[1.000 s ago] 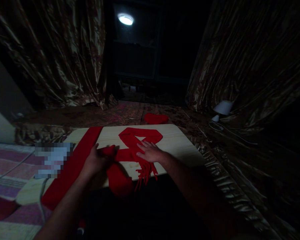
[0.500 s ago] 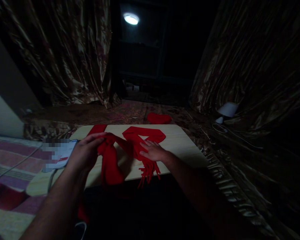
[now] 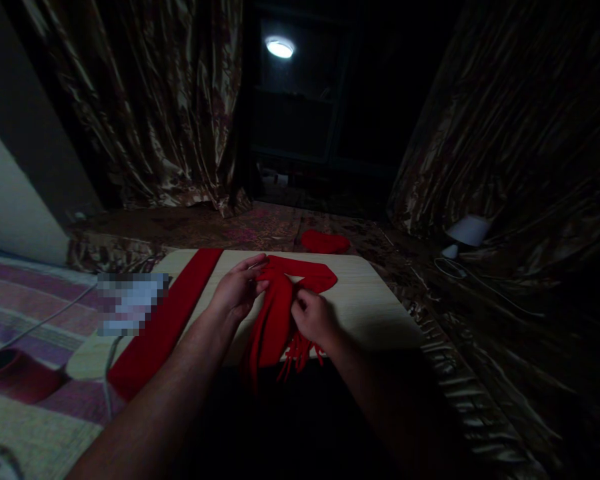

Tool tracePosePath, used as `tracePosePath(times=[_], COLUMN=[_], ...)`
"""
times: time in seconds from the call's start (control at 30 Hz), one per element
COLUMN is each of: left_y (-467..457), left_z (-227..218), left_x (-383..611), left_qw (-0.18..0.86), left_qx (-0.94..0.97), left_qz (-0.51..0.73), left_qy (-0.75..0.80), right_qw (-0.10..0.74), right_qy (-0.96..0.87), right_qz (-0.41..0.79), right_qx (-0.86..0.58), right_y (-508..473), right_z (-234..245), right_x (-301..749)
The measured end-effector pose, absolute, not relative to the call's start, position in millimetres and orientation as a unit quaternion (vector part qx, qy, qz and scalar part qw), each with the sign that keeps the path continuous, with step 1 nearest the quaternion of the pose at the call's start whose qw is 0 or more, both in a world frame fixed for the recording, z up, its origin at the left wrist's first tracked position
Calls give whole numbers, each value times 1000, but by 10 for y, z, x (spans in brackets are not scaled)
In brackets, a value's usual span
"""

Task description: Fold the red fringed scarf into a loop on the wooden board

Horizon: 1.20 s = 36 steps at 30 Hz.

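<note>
A red scarf with a fringed end lies looped and folded over a pale wooden board. My left hand rests at the scarf's left edge, fingers stretched out and thumb apart, the tips touching the cloth near the top fold. On the other side, my right hand is curled, with thumb and forefinger pinching the scarf just above its fringe. Folded cloth hides part of the lower layers. A long flat red strip of cloth runs down the board's left side, partly behind my left forearm.
A red bundle lies beyond the board's far edge. To the left are a blurred-out flat object, a cable and a dark red, open-mouthed item on a striped cover. A small white lamp stands at right, before patterned curtains.
My left hand has moved right, bringing its length of scarf over the central folds. My right hand has gone from flat to curled. The red strip at left shows more fully.
</note>
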State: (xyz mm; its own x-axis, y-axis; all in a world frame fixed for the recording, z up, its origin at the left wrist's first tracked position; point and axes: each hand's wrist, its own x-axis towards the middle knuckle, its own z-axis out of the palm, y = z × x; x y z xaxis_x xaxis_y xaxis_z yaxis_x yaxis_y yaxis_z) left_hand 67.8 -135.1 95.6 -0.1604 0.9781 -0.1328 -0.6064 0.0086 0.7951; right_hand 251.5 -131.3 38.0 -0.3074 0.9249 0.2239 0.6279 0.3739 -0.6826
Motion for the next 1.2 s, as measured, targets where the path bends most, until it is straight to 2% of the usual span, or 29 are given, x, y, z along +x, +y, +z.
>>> tracePosePath(times=[0.1,0.17,0.27,0.4,0.5,0.6,0.7,0.83,0.97,1.07,1.2], left_y=[-1291,-1247,-1160,-1021,-947,-926,-951,-1039,-1182,-1247,-1203], left_z=[939,923,888,848,861,899,884,679,370,189,21], left_x=[739,766,790,819,861,916,945,894,832,870,980], left_qw=[625,636,646,647,660,672,640,482,266,185,111], left_qx=[229,212,193,195,215,261,312,420,614,700,740], left_qz=[643,639,633,632,619,591,592,594,459,362,296], left_qy=[378,378,381,379,368,362,378,488,585,587,594], right_qw=[354,349,337,390,398,449,507,521,554,568,559], right_qy=[-685,-618,-559,-529,-542,-556,-518,-463,-424,-402,-400], right_qz=[495,631,715,729,724,680,654,661,651,643,629], right_qx=[-401,-315,-249,-192,-153,-163,-216,-278,-299,-319,-365], right_y=[-1553,-1671,-1799,-1883,-1846,-1698,-1447,-1044,-732,-609,-481], right_z=[282,218,241,548,890,1244,1552,1783,1787,1721,1666], right_x=[2466,2448,2471,2639,2830,2995,3107,3255,3419,3524,3684])
